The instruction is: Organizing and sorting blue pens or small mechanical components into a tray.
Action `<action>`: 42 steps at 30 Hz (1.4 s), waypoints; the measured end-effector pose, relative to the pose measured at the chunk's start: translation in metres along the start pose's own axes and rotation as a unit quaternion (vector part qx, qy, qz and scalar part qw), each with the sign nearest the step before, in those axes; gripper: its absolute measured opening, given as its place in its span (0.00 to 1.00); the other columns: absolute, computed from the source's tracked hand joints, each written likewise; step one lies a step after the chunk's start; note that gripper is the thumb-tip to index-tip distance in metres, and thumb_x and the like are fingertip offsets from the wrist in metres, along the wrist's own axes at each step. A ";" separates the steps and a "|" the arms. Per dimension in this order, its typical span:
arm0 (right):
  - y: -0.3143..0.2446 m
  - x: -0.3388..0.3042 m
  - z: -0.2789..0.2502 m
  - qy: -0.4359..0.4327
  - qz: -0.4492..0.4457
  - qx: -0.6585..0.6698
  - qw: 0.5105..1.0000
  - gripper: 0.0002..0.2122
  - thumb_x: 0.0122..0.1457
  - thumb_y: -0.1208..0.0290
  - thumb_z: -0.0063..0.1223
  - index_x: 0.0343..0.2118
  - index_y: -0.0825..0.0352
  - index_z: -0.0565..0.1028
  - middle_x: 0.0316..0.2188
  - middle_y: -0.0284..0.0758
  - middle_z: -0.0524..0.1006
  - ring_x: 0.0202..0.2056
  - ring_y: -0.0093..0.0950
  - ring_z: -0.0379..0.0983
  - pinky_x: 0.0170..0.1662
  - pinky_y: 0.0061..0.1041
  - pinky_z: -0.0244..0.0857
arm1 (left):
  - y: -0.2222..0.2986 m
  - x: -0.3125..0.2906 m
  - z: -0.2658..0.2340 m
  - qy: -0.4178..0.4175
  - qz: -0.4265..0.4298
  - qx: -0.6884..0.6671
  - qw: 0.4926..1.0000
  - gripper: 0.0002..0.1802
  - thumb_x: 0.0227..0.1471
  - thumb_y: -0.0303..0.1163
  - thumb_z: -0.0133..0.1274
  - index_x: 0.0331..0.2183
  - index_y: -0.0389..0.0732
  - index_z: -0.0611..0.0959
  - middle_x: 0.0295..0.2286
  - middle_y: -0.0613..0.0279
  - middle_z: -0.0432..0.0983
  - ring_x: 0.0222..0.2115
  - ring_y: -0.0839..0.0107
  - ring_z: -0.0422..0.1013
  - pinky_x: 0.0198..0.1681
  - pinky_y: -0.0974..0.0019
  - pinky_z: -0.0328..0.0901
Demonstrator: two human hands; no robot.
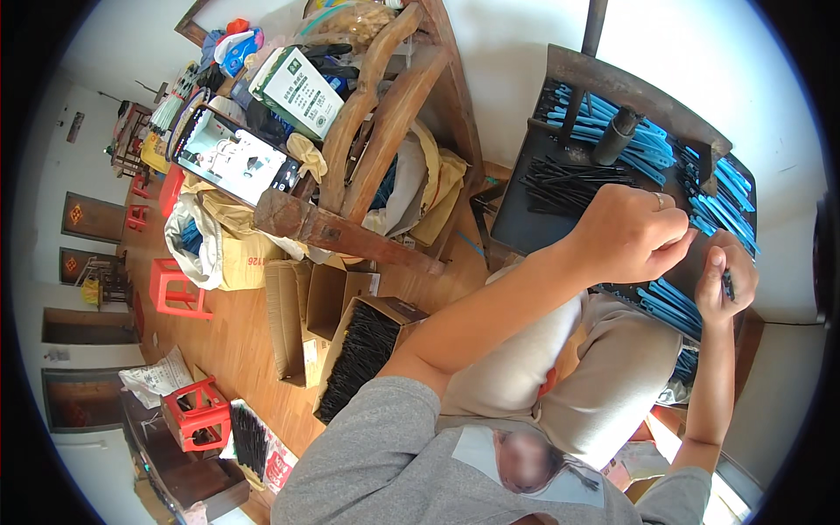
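Note:
My left hand point(632, 234) is closed, its fingers curled and thumb pinched over a dark work tray point(529, 214). What it holds, if anything, is hidden. Close beside it on the right, my right hand point(728, 276) is also closed, with a small dark piece showing at its fingers, too little to name. A pile of thin black strips point(569, 184) lies on the tray just beyond my left hand. Flat blue plastic strips point(634, 140) lie at the back of the tray, and more blue strips point(669, 302) sit below my hands. A dark upright cylinder point(618, 136) stands among them.
A dark metal post point(593, 35) rises behind the tray. To the left, a wooden rack point(350, 232) carries a phone point(232, 156) and a green-white box point(297, 92). Cardboard boxes point(293, 324), one filled with black strips point(360, 359), stand beside my legs. Red stools point(179, 287) are farther left.

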State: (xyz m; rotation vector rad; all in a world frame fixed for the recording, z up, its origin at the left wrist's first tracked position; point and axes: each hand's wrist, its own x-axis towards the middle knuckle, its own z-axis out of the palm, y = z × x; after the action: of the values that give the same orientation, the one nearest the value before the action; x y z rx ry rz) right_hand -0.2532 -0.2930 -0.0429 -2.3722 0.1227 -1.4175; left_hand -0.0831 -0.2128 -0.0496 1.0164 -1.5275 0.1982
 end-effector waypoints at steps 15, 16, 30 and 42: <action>-0.003 0.002 0.001 -0.021 0.001 -0.020 1.000 0.14 0.57 0.80 0.52 0.17 0.72 0.63 0.13 0.33 0.61 0.15 0.24 0.53 0.18 0.22 0.45 | 0.000 0.000 -0.001 -0.002 -0.011 -0.005 1.000 0.19 0.39 0.27 0.61 0.11 0.44 0.66 0.09 0.66 0.61 0.09 0.67 0.61 0.12 0.66 0.54; -0.003 0.002 0.001 -0.023 0.004 -0.027 0.999 0.15 0.59 0.78 0.50 0.17 0.71 0.61 0.13 0.33 0.60 0.15 0.23 0.53 0.19 0.22 0.44 | 0.000 0.000 -0.001 -0.001 -0.011 -0.005 1.000 0.19 0.39 0.27 0.61 0.11 0.44 0.66 0.09 0.66 0.61 0.09 0.67 0.61 0.12 0.66 0.54; -0.004 0.003 0.001 -0.025 0.005 -0.042 0.999 0.15 0.58 0.80 0.50 0.17 0.71 0.60 0.13 0.33 0.60 0.15 0.24 0.52 0.18 0.23 0.44 | 0.000 0.000 -0.002 0.001 -0.013 -0.002 1.000 0.18 0.38 0.27 0.61 0.11 0.44 0.67 0.10 0.66 0.61 0.10 0.68 0.62 0.12 0.66 0.55; -0.003 0.002 0.000 -0.031 0.010 -0.054 0.998 0.16 0.58 0.81 0.50 0.16 0.71 0.59 0.12 0.33 0.60 0.15 0.24 0.52 0.18 0.23 0.43 | -0.001 -0.002 0.000 -0.001 -0.014 0.002 1.000 0.18 0.39 0.27 0.60 0.11 0.44 0.67 0.10 0.66 0.61 0.10 0.68 0.63 0.12 0.66 0.56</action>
State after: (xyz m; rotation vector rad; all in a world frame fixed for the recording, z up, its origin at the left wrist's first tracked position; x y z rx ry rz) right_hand -0.2523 -0.2903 -0.0404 -2.4920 0.2124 -1.3595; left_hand -0.0827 -0.2123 -0.0512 1.0406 -1.5146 0.1809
